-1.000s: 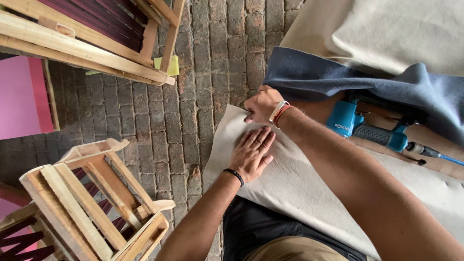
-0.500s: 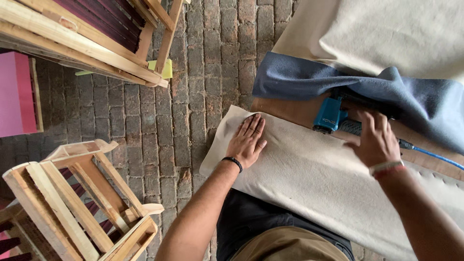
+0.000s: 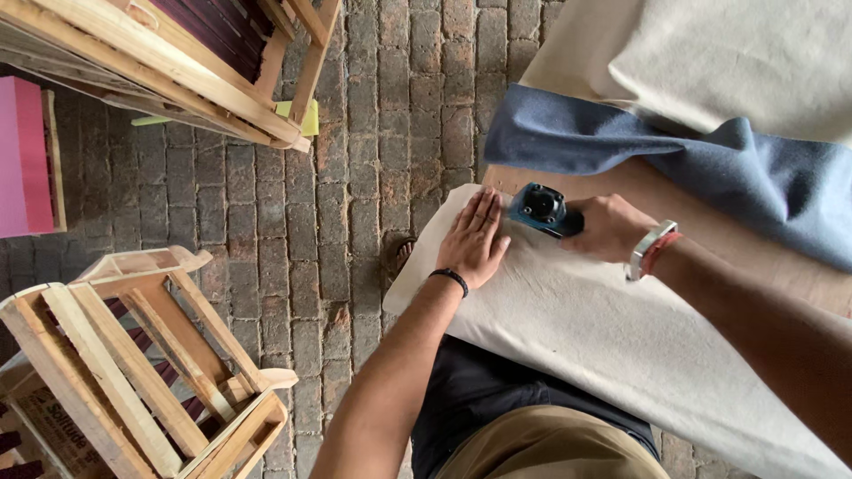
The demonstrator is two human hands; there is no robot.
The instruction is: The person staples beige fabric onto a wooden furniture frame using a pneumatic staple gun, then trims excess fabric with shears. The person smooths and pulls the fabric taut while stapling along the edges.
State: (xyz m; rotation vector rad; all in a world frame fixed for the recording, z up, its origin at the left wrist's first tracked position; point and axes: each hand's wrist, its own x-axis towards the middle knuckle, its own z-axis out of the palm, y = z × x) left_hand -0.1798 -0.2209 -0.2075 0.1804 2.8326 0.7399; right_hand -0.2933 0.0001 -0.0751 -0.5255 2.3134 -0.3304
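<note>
My left hand [image 3: 475, 239] lies flat, fingers together, on the cream fabric [image 3: 603, 337] stretched over a wooden board [image 3: 710, 222]. My right hand [image 3: 608, 228] grips a blue staple gun [image 3: 541, 209] and holds its head against the fabric right beside my left fingertips. A blue-grey cloth [image 3: 674, 164] lies bunched across the board behind the tool.
Brick paving [image 3: 390, 115] lies below. A wooden chair frame [image 3: 142, 355] stands at lower left, another wooden frame [image 3: 177, 62] at upper left, and a pink panel [image 3: 27, 160] at the left edge. More cream fabric [image 3: 728, 53] is at upper right.
My right hand took the blue staple gun from the board and brought it left to the fabric edge by my left hand. My left hand stayed pressed on the fabric.
</note>
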